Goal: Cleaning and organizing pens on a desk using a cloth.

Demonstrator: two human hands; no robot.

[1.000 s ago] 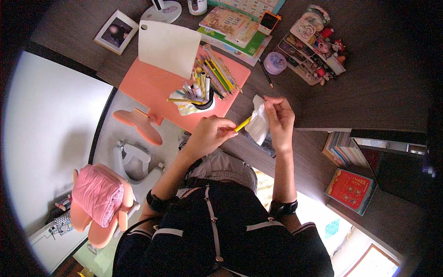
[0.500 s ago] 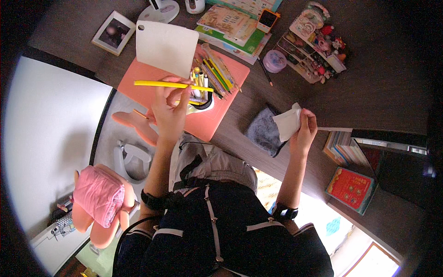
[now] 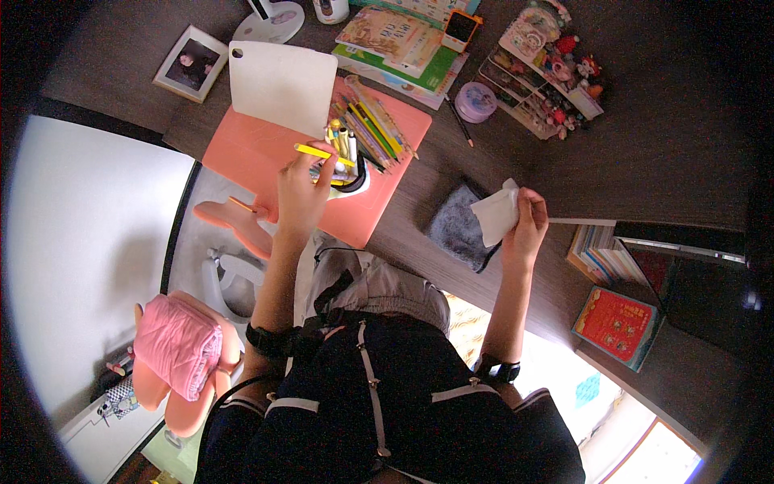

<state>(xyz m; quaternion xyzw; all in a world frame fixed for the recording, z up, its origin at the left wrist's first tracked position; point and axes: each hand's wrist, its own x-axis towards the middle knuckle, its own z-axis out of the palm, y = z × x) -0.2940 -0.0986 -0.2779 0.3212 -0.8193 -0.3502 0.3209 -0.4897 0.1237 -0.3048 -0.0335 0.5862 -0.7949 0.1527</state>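
My left hand (image 3: 303, 192) is over the pink desk mat (image 3: 250, 133), its fingers closed on a yellow pencil (image 3: 306, 150). The pencil slants across the top of a pen cup (image 3: 360, 179), which is packed with pens and partly hidden by the hand. Whether its lower end is inside the cup I cannot tell. Loose coloured pencils (image 3: 375, 129) lie in a bundle just right of the cup. My right hand (image 3: 526, 230) pinches a crumpled white tissue (image 3: 495, 216) above a folded grey-blue fuzzy cloth (image 3: 459, 224) on the dark desk.
A white sheet-like board (image 3: 282, 87) is at the mat's far edge. Behind are a framed photo (image 3: 191, 64), books (image 3: 395, 40), a round purple tub (image 3: 476, 102) and a trinket rack (image 3: 532, 73). A dark pencil (image 3: 459, 123) lies beside the tub. A pink-padded chair (image 3: 179, 343) stands left.
My left hand has shifted slightly right, and the yellow pencil has swung from nearly level to a steeper, foreshortened slant by the cup. The right hand keeps the tissue, almost unmoved.
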